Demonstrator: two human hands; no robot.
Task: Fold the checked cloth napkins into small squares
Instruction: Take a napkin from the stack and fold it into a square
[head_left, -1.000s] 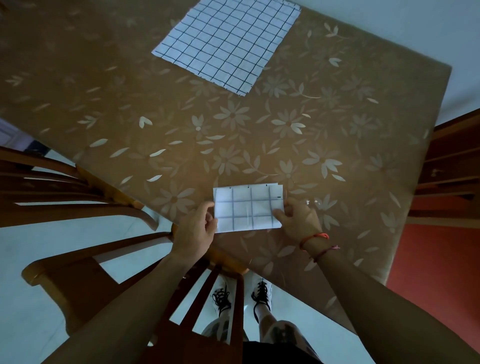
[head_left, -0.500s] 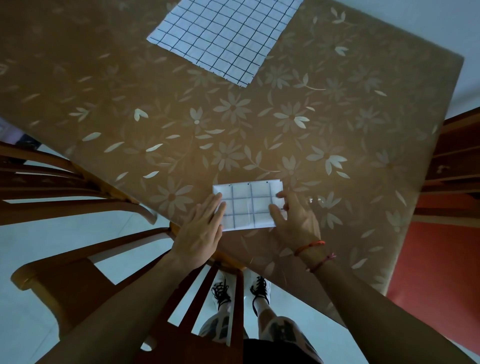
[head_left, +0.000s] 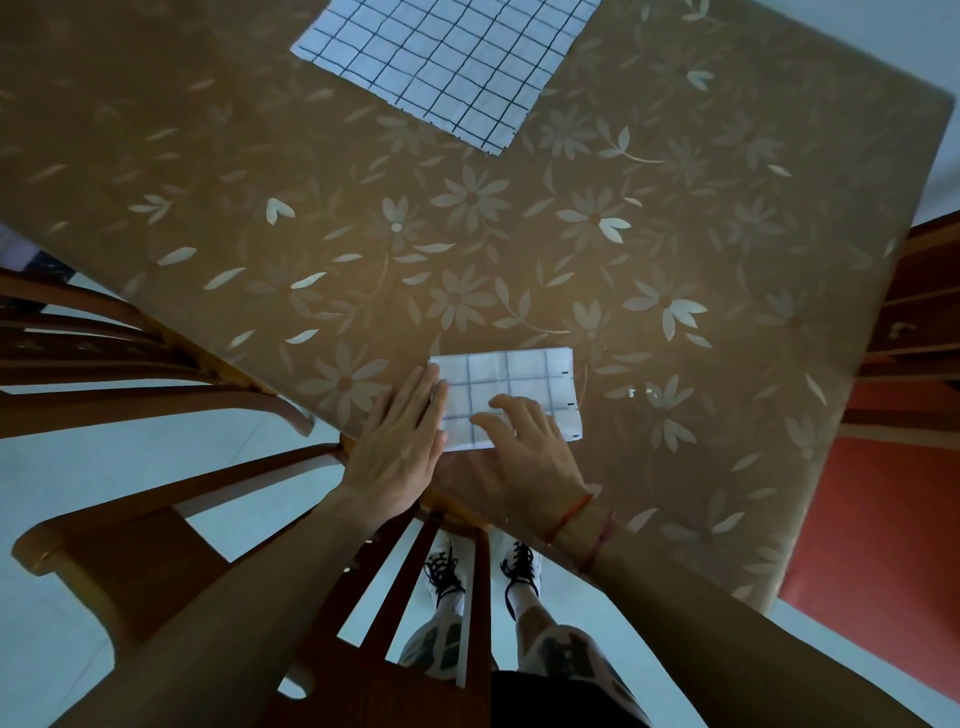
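Observation:
A small folded checked napkin (head_left: 514, 379) lies flat near the table's near edge. My left hand (head_left: 400, 447) rests flat with straight fingers against the napkin's left edge. My right hand (head_left: 530, 452) lies palm down on the napkin's lower middle, fingers spread, hiding part of it. Neither hand grips the cloth. A larger checked napkin (head_left: 447, 62) lies spread out at the far side of the table, cut off by the top of the frame.
The table (head_left: 675, 234) has a brown cover with pale flowers. A wooden chair (head_left: 171, 551) stands at the near left under my arms, another wooden chair (head_left: 919, 332) at the right edge. My feet in laced shoes (head_left: 483, 577) show below the table.
Both hands let go of the folded napkin's sides and flattened. The left hand now lies against its left edge. The right hand slid leftward onto the cloth's middle.

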